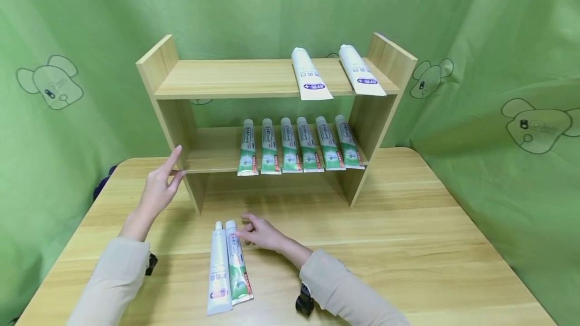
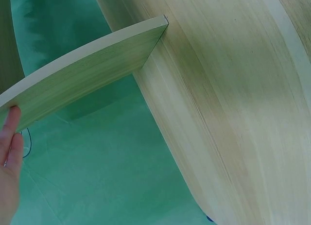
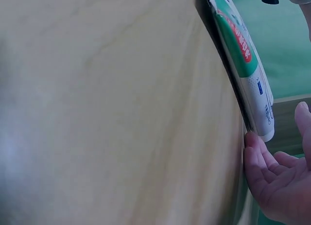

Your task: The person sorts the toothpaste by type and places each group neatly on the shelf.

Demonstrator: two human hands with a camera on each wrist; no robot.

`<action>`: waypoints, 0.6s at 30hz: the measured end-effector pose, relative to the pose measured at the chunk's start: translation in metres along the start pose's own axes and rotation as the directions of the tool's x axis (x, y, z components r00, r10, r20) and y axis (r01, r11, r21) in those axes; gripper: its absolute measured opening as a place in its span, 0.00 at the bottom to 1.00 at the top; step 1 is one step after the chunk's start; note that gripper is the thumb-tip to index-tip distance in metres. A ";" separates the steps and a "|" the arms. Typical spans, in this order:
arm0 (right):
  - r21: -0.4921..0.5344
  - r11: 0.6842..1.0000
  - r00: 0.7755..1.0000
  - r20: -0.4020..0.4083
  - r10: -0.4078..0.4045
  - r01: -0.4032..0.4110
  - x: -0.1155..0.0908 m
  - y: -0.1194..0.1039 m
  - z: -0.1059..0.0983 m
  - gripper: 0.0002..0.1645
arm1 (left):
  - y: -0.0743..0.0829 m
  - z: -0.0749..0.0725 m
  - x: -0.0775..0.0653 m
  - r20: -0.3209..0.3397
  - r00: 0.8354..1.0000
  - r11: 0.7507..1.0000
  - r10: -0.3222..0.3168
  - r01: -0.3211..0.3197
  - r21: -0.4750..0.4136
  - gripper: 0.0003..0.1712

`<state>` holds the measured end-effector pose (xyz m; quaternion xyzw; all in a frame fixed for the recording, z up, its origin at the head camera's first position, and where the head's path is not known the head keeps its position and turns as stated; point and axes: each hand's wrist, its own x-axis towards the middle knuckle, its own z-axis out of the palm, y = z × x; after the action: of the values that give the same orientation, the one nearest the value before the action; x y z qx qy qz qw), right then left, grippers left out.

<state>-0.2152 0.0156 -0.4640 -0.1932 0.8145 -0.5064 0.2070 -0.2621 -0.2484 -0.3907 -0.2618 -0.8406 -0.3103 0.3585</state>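
Note:
My left hand [image 1: 157,190] is at the left upright of a two-tier wooden shelf [image 1: 235,79], thumb and index finger spread. In the left wrist view, its fingertips [image 2: 14,113] rest at the edge of a shelf board. On the table [image 1: 408,245], a green-and-white toothpaste tube [image 1: 237,265] lies alongside a white toothpaste tube [image 1: 219,270], caps toward the shelf. The right hand [image 1: 263,234] is at the capped end of the green-and-white tube. Its fingers are loosely bent, and in the right wrist view the fingertips are right by the cap [image 3: 267,136].
Several green-and-white toothpaste tubes [image 1: 290,150] lie in a row on the lower tier. Two white tubes [image 1: 310,74] lie on the right part of the top tier, their flat ends over the front edge. Green curtains [image 1: 254,9] hang behind and beside the table.

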 end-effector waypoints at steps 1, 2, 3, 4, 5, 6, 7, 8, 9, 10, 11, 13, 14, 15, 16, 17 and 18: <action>0.004 1.000 1.000 0.003 0.001 -0.001 0.000 0.000 0.000 0.34 | 0.000 0.000 0.000 -0.001 1.000 1.000 0.000 0.000 0.000 0.40; 0.010 1.000 1.000 0.006 0.003 -0.003 -0.001 0.000 0.001 0.34 | 0.000 0.000 0.000 -0.001 1.000 1.000 -0.002 0.002 -0.001 0.40; 0.014 1.000 1.000 0.007 0.004 -0.004 -0.001 0.000 0.001 0.34 | 0.000 0.000 0.000 -0.001 1.000 1.000 -0.002 0.002 -0.001 0.40; 0.017 1.000 1.000 0.009 0.005 -0.005 -0.002 -0.001 0.002 0.34 | 0.000 0.000 0.000 -0.001 1.000 1.000 -0.002 0.002 0.000 0.40; 0.018 1.000 1.000 0.011 0.006 -0.006 -0.002 -0.001 0.003 0.33 | 0.000 0.001 0.000 -0.001 1.000 1.000 -0.002 0.002 0.001 0.40; 0.018 1.000 1.000 0.012 0.005 -0.006 -0.002 -0.001 0.003 0.33 | 0.000 0.001 0.001 0.000 1.000 1.000 -0.002 0.002 0.002 0.40; 0.016 1.000 1.000 0.014 0.003 -0.004 -0.002 -0.001 0.004 0.33 | 0.000 0.001 0.001 0.000 1.000 1.000 -0.001 0.001 0.002 0.40; 0.013 1.000 1.000 0.015 0.003 -0.004 -0.002 -0.001 0.005 0.33 | 0.000 0.001 0.001 0.000 1.000 1.000 0.000 0.000 0.001 0.40; 0.012 1.000 1.000 0.016 0.003 -0.003 -0.002 -0.001 0.005 0.33 | 0.000 0.001 0.001 0.001 1.000 1.000 0.002 -0.002 0.001 0.40; 0.013 1.000 1.000 0.018 0.001 -0.002 -0.003 -0.002 0.006 0.33 | 0.000 0.001 0.001 0.001 1.000 1.000 0.001 -0.001 0.000 0.40; 0.013 1.000 1.000 0.020 0.002 -0.003 -0.003 -0.002 0.006 0.33 | 0.001 0.000 0.001 0.002 1.000 1.000 0.001 -0.001 -0.001 0.40; 0.016 1.000 1.000 0.022 0.003 -0.003 -0.005 -0.004 0.006 0.33 | 0.001 0.000 0.001 0.002 1.000 1.000 -0.002 0.002 -0.002 0.40; 0.018 1.000 1.000 0.020 0.008 -0.008 -0.005 -0.004 0.006 0.33 | 0.001 0.000 0.000 0.003 1.000 1.000 -0.004 0.004 -0.001 0.40; 0.024 1.000 1.000 0.019 0.011 -0.011 -0.006 -0.005 0.007 0.33 | 0.002 0.000 0.000 0.004 1.000 1.000 -0.006 0.006 -0.001 0.40; 0.029 0.999 1.000 0.017 0.016 -0.017 -0.006 -0.005 0.007 0.33 | 0.002 0.000 0.000 0.004 1.000 1.000 -0.008 0.008 0.001 0.40; 0.035 0.999 1.000 0.013 0.023 -0.023 -0.007 -0.005 0.008 0.33 | 0.002 0.000 0.000 0.005 1.000 1.000 -0.010 0.010 0.001 0.40; 0.046 0.999 1.000 0.007 0.026 -0.026 -0.007 -0.006 0.008 0.33 | 0.002 -0.001 0.000 0.004 1.000 1.000 -0.011 0.011 0.003 0.40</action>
<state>-0.2043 0.0109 -0.4613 -0.1794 0.8045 -0.5215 0.2206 -0.2608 -0.2477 -0.3898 -0.2576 -0.8432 -0.3105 0.3555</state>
